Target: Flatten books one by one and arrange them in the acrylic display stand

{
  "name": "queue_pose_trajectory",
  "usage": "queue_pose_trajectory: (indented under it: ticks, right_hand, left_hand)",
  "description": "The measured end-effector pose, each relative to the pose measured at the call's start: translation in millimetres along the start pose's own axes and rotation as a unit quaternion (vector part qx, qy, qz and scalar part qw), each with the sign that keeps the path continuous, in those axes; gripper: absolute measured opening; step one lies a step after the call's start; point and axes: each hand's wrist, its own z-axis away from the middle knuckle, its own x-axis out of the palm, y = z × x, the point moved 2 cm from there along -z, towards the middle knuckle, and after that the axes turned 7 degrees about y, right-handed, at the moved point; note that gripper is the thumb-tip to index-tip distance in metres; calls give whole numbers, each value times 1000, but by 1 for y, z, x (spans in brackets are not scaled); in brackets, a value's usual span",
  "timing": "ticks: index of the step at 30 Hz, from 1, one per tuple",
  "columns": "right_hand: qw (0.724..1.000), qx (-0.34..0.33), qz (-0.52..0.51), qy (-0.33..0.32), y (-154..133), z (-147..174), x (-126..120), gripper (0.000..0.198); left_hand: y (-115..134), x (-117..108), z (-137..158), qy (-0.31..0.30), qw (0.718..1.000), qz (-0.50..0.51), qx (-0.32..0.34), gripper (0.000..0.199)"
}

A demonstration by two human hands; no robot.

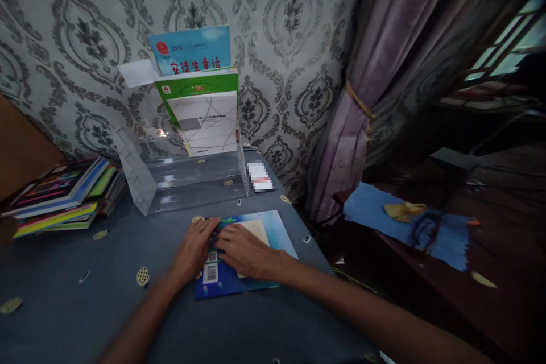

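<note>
A blue book (273, 239) lies flat on the cloth-covered table, its barcode and a pale text panel facing up. My left hand (197, 243) rests over the book's left edge with its fingers stretched out together. Beside it, my right hand (239, 247) lies on the cover, fingers apart and slightly bent, palm down. The fingertips of both hands are close to each other, and part of the book is hidden beneath them.
Behind the book stands a clear plastic book rack (140, 182) holding a white book (211, 125), a green book (196, 86) and a light-blue book (191, 48). Stacked books (63, 187) lie at left. A blurred white-and-red item (260, 176) sits right of the rack.
</note>
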Motion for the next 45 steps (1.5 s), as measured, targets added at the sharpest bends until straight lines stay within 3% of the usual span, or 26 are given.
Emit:
queue_pose_trajectory:
  ticks: [5, 9, 13, 28, 34, 45]
  right_hand:
    - [997, -79, -7, -25, -15, -18, 12, 19]
    - [997, -66, -23, -14, -8, -27, 16, 23]
    - [998, -35, -54, 7, -2, -28, 16, 26]
    - [994, 61, -84, 29, 3, -15, 21, 53]
    - [993, 101, -58, 5, 17, 11, 15, 56]
    - [982, 184, 10, 47, 55, 68, 6, 54]
  left_hand:
    - [-16, -9, 2, -12, 982, 166, -92, 42]
    - [-15, -13, -2, 1, 954, 244, -173, 45]
    - [-10, -15, -5, 23, 943, 262, -202, 46]
    - [-8, -12, -1, 21, 963, 190, -188, 42]
    - [-8, -9, 2, 25, 979, 145, -141, 41]
    - [-9, -6, 4, 34, 993, 78, -86, 37]
